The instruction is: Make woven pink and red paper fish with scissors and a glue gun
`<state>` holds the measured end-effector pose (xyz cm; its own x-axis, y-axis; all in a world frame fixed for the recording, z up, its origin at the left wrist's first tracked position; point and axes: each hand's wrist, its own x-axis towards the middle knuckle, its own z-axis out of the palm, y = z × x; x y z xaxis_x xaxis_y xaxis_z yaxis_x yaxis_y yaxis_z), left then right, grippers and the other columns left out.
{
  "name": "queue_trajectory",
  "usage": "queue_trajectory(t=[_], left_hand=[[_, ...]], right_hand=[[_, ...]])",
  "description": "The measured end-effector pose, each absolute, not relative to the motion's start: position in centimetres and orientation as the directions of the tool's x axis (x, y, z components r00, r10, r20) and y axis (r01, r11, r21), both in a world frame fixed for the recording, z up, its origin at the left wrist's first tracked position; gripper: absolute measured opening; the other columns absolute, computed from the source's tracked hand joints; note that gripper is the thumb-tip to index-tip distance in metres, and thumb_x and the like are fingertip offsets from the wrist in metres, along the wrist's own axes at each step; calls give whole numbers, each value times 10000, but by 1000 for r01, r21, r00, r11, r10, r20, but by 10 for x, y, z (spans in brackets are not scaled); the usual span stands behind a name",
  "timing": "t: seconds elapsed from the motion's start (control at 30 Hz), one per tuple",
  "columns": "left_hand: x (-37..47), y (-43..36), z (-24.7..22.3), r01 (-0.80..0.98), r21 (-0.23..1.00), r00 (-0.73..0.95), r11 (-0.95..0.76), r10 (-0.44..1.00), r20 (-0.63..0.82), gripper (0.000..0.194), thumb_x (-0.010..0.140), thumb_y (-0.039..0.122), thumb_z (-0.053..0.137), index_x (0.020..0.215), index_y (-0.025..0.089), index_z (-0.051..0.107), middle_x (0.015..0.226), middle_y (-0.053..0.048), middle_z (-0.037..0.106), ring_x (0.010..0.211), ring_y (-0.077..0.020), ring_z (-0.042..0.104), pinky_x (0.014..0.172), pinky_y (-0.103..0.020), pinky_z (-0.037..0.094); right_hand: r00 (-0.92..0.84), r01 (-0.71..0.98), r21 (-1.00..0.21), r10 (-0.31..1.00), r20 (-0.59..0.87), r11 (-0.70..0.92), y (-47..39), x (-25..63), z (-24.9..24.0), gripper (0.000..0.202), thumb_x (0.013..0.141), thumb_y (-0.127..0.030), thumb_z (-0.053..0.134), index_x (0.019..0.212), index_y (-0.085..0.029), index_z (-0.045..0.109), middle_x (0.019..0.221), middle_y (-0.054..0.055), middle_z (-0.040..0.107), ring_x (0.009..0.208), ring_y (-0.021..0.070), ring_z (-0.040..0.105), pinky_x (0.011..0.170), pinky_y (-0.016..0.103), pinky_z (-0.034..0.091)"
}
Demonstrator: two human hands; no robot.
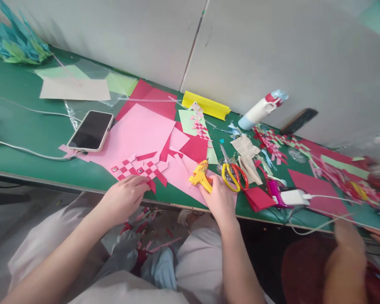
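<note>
My left hand (128,196) is at the table's front edge, its fingers curled together at the lower edge of a woven paper fish (150,169) in red and pink checks with a round eye. A second checked fish (126,168) lies overlapping it on the left. My right hand (220,200) is closed round the handle of a small yellow glue gun (200,174), whose nozzle points away from me. Beside that hand lie scissors (230,174) with yellow and red handles. Pink paper (142,131) is spread under the fish, with red sheets (193,147) around it.
A phone (91,130) lies at left among white cables. At the back are a yellow folded strip (205,105) and a white bottle (262,109). On the right are a white charger (294,197), more paper fish (272,143) and a co-worker's blurred arm (346,257). Paper scraps litter the floor.
</note>
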<state>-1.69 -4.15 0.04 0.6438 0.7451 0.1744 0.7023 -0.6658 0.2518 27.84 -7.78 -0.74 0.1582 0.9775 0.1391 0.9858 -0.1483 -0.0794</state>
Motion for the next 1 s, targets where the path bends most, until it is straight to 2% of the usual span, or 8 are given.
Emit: queue_trajectory(t=[0.17,0.33,0.5,0.67,0.77,0.87,1.0], left_hand=[[-22,-37,-1,657,389,609,-646,759,231,365,903,119,369,989,201,714,1101,-53,724,1054,-196,645,898,-335,544],[-26,-36,1,646,406,591,-647,760,270,359,906,125,370,971,197,716,1025,-55,734,971,-188,655,838,-317,547],[-19,-33,6,685,353,611,-638,766,200,351,916,134,365,956,201,707,964,-59,716,915,-200,627,795,-334,535],[-3,-21,13,714,236,648,-660,750,136,327,920,157,393,1063,177,686,991,-92,684,976,-247,590,839,-395,517],[9,-11,13,749,158,637,-644,765,95,326,921,174,404,1116,177,664,974,-94,667,980,-248,587,834,-383,504],[24,0,8,784,114,601,-611,792,107,316,948,259,400,1067,151,672,950,-108,658,948,-247,593,842,-391,491],[38,11,1,841,126,514,-526,850,121,305,929,310,441,936,132,688,918,-122,649,930,-262,592,790,-374,493]], right_hand=[[142,988,-82,976,162,-130,-79,281,-12,294,901,-413,549,1041,-154,546,922,131,701,782,259,661,576,303,397],[123,988,-118,973,197,-101,-82,284,-14,352,918,-452,506,1079,-144,559,964,148,695,825,265,660,634,319,436],[123,987,-123,969,213,-99,-82,284,-15,388,915,-456,511,1108,-126,575,1006,160,696,876,278,664,665,331,457],[139,984,-137,970,198,-113,-83,282,-15,404,929,-463,484,1119,-117,571,1003,171,700,870,285,665,655,336,457],[133,984,-145,972,196,-105,-83,283,-16,410,933,-468,472,1121,-114,563,1007,177,696,865,285,667,651,337,457],[123,985,-146,972,202,-94,-83,284,-17,408,932,-459,471,1126,-111,562,996,175,698,863,290,665,649,340,460],[135,984,-142,974,182,-110,-84,283,-16,382,923,-423,503,1136,-112,561,992,168,699,839,282,663,631,332,452]])
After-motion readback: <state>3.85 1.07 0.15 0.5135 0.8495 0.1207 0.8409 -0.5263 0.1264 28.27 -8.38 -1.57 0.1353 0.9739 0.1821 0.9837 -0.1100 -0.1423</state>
